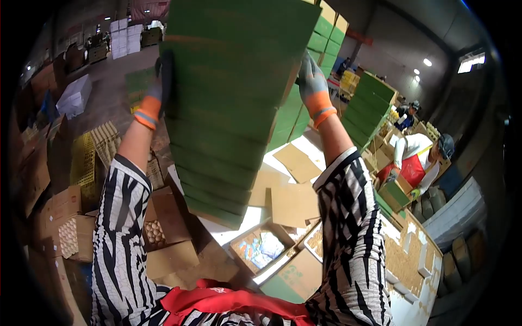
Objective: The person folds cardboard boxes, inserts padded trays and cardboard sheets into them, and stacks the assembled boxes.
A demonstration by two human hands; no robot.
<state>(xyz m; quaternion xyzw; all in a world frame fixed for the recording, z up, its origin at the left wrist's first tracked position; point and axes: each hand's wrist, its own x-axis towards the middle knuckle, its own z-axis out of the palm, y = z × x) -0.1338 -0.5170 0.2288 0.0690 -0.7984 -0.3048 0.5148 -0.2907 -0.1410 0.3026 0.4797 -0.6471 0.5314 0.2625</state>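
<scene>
Well, the left hand and right hand are raised, wide apart. Both grasp opposite sides of the green stack.

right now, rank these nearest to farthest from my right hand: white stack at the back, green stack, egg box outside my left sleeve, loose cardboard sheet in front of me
From the right hand:
1. Green stack, against the hand
2. Cardboard sheet, below, ahead of you
3. Egg box, low, far left
4. White stack, far back left
</scene>
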